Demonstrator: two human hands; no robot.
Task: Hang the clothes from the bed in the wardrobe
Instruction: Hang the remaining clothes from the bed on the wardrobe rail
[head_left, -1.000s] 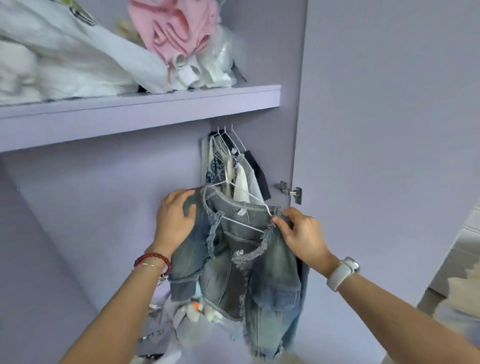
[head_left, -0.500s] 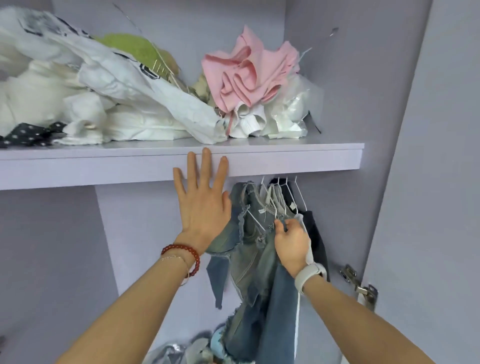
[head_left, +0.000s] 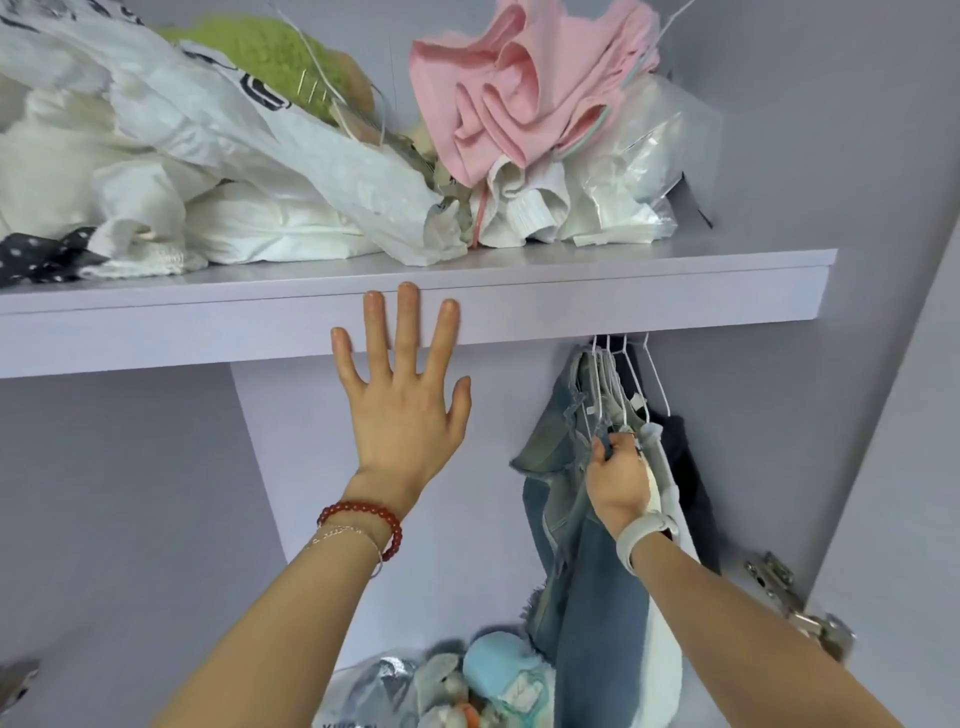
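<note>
The denim garment (head_left: 571, 519) hangs with its long axis vertical under the shelf (head_left: 623, 306), at about 3 o'clock from the spread left hand (head_left: 402, 410) that presses the shelf edge, while the nearer right hand (head_left: 618, 480) pinches its top beside the white hangers (head_left: 613, 384).

Lilac wardrobe walls (head_left: 130, 519) w/ cluttered shelf (head_left: 623, 306), metal hinge (head_left: 800, 608) at right

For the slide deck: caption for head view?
Left hand braces on shelf; right hand hangs denim garment.
</note>
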